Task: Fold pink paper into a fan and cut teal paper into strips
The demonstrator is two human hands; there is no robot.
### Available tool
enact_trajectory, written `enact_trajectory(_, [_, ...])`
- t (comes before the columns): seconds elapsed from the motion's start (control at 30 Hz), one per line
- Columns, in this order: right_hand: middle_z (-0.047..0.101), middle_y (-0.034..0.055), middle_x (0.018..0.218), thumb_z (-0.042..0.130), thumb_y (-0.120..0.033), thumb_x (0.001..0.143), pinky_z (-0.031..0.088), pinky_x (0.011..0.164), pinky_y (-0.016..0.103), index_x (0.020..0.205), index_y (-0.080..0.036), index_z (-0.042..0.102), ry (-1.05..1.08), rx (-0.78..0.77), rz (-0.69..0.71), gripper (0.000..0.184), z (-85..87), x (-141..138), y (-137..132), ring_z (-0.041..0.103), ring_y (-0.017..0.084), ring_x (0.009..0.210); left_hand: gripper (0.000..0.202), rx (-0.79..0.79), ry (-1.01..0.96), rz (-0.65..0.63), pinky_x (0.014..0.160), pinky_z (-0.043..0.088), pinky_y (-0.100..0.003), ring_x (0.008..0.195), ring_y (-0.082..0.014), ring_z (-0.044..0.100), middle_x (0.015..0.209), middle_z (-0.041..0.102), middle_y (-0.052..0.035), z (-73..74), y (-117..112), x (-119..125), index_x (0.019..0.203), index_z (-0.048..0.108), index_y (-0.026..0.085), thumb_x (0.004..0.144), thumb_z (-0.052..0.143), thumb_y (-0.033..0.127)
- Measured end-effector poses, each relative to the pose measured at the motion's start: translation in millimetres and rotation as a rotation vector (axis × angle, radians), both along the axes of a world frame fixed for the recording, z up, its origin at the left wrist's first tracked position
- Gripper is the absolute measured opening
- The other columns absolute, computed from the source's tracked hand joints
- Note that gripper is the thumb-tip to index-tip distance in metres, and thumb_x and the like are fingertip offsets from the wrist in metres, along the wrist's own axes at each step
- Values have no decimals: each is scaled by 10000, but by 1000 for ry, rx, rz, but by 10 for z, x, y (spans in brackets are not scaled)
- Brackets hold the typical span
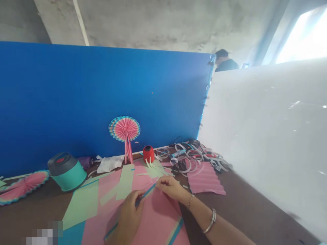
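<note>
A pink paper sheet (153, 223) with blue-edged sides lies in front of me, over other coloured sheets. My left hand (129, 214) is closed, its thumb and fingers pinching the sheet's blue-striped edge. Farther along that same edge, my right hand (172, 189) pinches the far end between thumb and fingertips. Part of the edge is hidden beneath my left hand. Under and beside the held sheet spread pale green paper (85, 200) and more pink paper. Thin pale green strips (150, 165) lie just beyond my right hand.
A round pleated paper fan (126, 129) leans on the blue partition (76, 95). A red spool (148, 153), tangled cords (189, 158) and pleated pink paper (205, 178) lie behind. At left are a teal-and-grey container (66, 172) and another fan (25, 185). A person (226, 63) shows beyond the white partition (268, 129).
</note>
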State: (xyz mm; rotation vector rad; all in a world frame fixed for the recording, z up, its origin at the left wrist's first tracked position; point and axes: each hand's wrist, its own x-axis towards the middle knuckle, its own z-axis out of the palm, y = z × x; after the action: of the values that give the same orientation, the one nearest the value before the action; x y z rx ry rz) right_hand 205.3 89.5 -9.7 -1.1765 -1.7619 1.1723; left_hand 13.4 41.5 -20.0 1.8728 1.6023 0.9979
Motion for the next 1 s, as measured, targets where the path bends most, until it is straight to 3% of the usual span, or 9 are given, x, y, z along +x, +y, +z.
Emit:
enact_trajectory(0.1, [590,15,639,399,-332,848,398,565,220,682,-150,622,-127,91,-180,333,51,113,51,529,126,596,204,-51,-24,1,762,484,-310,854,-195,628,888,676,-43,40,-12,-1,850,596,222,770,418,281])
enact_trajectory(0.2, [627,78,886,420,-223,833,397,763,291,894,-152,633,-502,356,-540,233,127,319,111,546,199,856,180,-54,-61,39,744,479,-287,839,-182,624,873,671,-20,49,-21,7,843,588,234,762,434,277])
enact_trajectory(0.27, [606,127,985,468,-178,795,353,849,341,960,-133,621,-750,408,-641,229,157,444,147,501,253,986,176,-63,-92,60,726,479,-285,816,-183,623,850,670,-13,48,-21,14,841,593,236,750,448,279])
enact_trajectory(0.4, [615,147,999,525,-162,755,326,836,370,978,-138,607,-992,297,-634,239,156,524,187,490,284,1006,188,-82,-169,70,707,482,-296,776,-194,618,811,668,-19,58,-18,26,831,607,228,738,472,320])
enact_trajectory(0.63, [631,162,1003,470,-58,738,289,826,390,1076,-133,562,-1057,288,-608,359,217,467,150,555,283,943,248,-84,-315,98,716,486,-308,784,-203,609,836,668,-44,78,-8,41,867,622,201,704,514,353])
enact_trajectory(0.87, [666,135,959,484,-91,725,313,821,383,1121,-154,549,-1019,213,-560,406,340,468,55,591,277,931,311,-106,-434,86,723,486,-318,801,-219,614,816,665,-63,88,13,37,857,622,176,669,564,417])
enact_trajectory(1.0, [685,117,896,531,-146,696,361,761,351,1041,-154,609,-920,156,-507,353,378,507,54,609,269,868,307,-131,-516,110,709,487,-312,799,-221,620,813,669,-67,100,36,27,839,623,171,657,585,416])
